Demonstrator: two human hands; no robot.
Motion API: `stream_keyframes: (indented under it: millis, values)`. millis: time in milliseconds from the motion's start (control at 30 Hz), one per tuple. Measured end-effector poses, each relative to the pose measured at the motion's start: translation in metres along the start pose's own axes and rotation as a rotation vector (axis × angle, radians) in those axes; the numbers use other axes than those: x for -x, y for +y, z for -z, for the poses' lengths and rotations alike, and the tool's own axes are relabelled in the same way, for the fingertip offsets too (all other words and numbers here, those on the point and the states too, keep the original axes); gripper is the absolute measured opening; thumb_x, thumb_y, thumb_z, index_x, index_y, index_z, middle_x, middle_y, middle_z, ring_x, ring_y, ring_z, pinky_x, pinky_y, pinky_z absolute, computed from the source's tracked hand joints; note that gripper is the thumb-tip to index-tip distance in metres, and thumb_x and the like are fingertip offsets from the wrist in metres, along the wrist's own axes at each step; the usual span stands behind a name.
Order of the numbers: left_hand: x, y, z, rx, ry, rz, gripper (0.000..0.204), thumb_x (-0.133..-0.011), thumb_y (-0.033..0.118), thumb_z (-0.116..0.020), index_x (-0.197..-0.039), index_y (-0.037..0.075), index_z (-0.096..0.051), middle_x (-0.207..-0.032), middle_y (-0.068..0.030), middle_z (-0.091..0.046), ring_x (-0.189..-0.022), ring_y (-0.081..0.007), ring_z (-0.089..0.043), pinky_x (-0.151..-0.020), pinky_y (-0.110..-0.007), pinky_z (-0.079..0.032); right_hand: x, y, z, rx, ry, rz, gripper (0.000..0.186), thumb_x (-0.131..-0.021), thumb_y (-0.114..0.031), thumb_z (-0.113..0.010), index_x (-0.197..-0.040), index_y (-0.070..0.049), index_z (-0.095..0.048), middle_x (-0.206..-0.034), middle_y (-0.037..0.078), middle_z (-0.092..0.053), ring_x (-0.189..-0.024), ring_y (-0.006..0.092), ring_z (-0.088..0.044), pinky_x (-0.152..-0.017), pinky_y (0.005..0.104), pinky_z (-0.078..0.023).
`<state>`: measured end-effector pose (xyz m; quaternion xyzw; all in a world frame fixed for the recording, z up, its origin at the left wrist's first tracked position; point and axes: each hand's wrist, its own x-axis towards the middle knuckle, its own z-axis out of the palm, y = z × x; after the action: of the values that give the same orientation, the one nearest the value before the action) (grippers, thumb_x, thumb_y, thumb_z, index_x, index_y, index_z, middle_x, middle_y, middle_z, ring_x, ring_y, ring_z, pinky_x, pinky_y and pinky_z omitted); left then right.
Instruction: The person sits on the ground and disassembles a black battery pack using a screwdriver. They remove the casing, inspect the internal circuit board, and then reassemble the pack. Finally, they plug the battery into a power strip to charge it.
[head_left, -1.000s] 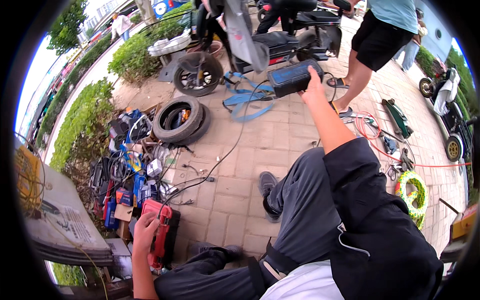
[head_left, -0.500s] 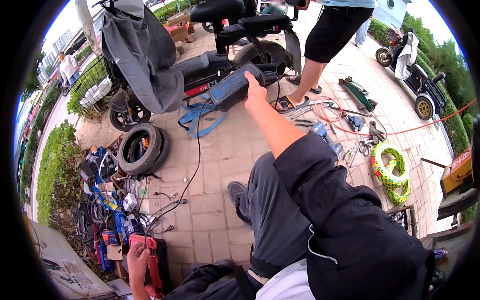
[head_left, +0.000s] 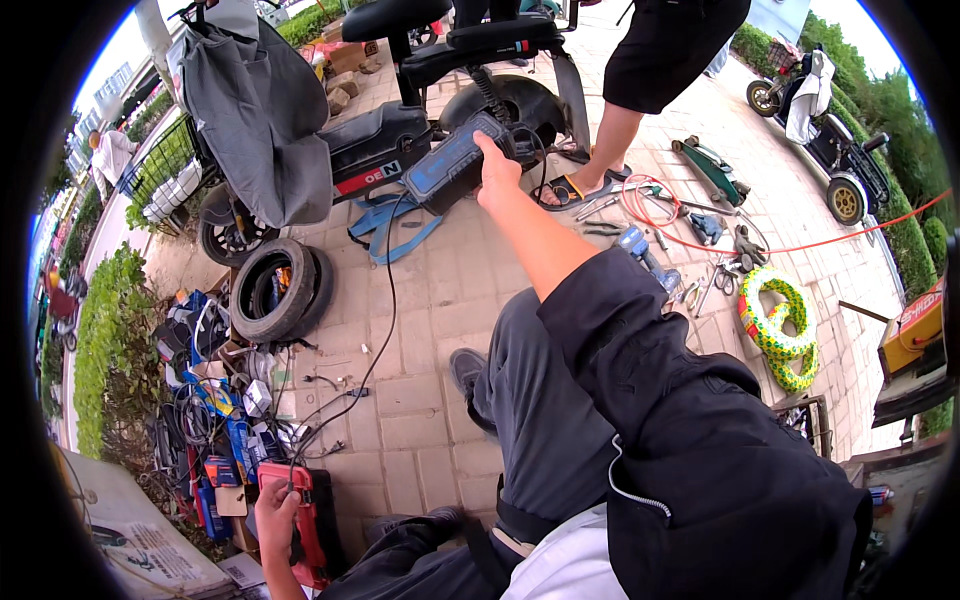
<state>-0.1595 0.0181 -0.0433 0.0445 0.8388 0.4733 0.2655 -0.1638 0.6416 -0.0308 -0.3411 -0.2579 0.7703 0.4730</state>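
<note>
My right hand (head_left: 494, 175) reaches forward and grips a dark rectangular charger-like box (head_left: 443, 172) with blue trim by its right end. The box is held up in front of a black electric scooter (head_left: 370, 150), and its cables hang from both ends. A black cable (head_left: 393, 300) runs from the box down and left toward my left hand (head_left: 276, 515). My left hand is closed on the cable's near end, low at the left, next to a red case (head_left: 318, 515). The thumb lies along the cable; the inner fingers are partly hidden.
Two worn tyres (head_left: 272, 303) lie at the left, beyond a pile of cables and boxes (head_left: 235, 410). Blue straps (head_left: 405, 240) lie under the box. A sandalled person (head_left: 612, 150) stands beyond, near scattered tools, a cordless drill (head_left: 640, 250) and yellow-green coils (head_left: 775, 325).
The view has shifted slightly, and the scooter sits farther left in it. My right hand and the box also appear a little farther left. Both hands keep their grip.
</note>
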Motion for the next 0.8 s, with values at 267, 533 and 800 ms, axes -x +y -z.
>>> stream_keyframes:
  millis: [267, 533, 800]
  values:
    - [0.005, 0.003, 0.008, 0.063, 0.103, -0.054, 0.035, -0.086, 0.003, -0.061, -0.12, -0.003, -0.051, -0.091, -0.0042, -0.063, -0.065, -0.0059, -0.054, -0.051, -0.019, -0.043, -0.002, -0.007, 0.002, -0.001, -0.036, -0.023, 0.06, -0.066, -0.023, -0.084, -0.112, 0.005, -0.059, -0.11, 0.015, -0.062, -0.095, 0.0273, -0.061, -0.084, 0.0435, -0.049]
    - [0.012, -0.008, 0.014, 0.081, 0.144, -0.08, 0.038, -0.086, 0.004, -0.061, -0.122, -0.003, -0.05, -0.095, -0.0048, -0.06, -0.065, -0.0054, -0.052, -0.055, -0.019, -0.043, 0.011, -0.017, 0.003, -0.01, -0.023, -0.047, 0.062, -0.067, -0.021, -0.084, -0.115, 0.006, -0.055, -0.109, 0.017, -0.062, -0.092, 0.0296, -0.063, -0.08, 0.0488, -0.052]
    - [0.016, -0.014, 0.019, 0.115, 0.124, -0.075, 0.037, -0.085, 0.004, -0.062, -0.12, -0.003, -0.051, -0.092, -0.0039, -0.059, -0.066, -0.0047, -0.052, -0.055, -0.018, -0.043, 0.018, -0.021, -0.003, 0.013, 0.007, -0.033, 0.064, -0.067, -0.023, -0.084, -0.116, 0.007, -0.055, -0.108, 0.017, -0.062, -0.091, 0.0299, -0.063, -0.077, 0.0483, -0.053]
